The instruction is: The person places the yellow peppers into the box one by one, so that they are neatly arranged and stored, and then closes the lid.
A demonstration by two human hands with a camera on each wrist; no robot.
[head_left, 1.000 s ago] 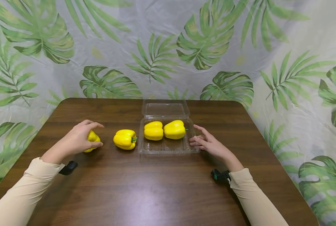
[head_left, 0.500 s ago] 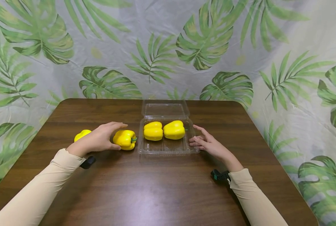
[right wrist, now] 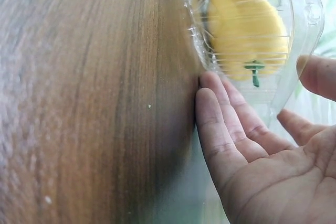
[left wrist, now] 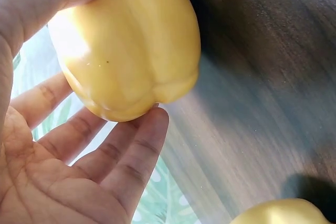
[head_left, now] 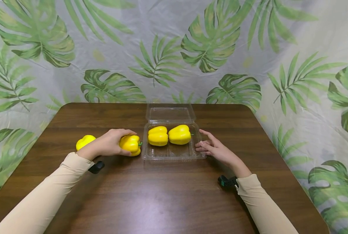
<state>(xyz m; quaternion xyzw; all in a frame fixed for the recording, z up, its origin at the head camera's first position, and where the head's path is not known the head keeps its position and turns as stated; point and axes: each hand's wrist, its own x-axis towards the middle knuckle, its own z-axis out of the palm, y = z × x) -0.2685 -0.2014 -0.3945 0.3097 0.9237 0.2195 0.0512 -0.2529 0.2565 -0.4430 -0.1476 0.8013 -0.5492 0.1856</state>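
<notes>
My left hand [head_left: 115, 144] grips a yellow bell pepper [head_left: 131, 143] lying on the brown table [head_left: 162, 195], just left of a clear plastic clamshell box [head_left: 174, 157]. In the left wrist view the thumb lies over this pepper [left wrist: 131, 45] and the fingers [left wrist: 126, 156] curl beneath it. Two more yellow peppers [head_left: 158, 136] [head_left: 180, 134] lie side by side in the back half of the box. My right hand [head_left: 213, 148] rests with straight fingers [right wrist: 220, 124] against the box's right wall [right wrist: 273, 93].
A fourth yellow pepper [head_left: 84, 141] lies on the table behind my left wrist; its edge shows as a pepper [left wrist: 283, 214] in the left wrist view. The box's lid [head_left: 170, 113] lies open towards the back. A leaf-print cloth [head_left: 174, 48] hangs behind the table.
My left hand left the far-left pepper, moved right and closed round the pepper beside the box. The right hand has stayed against the box.
</notes>
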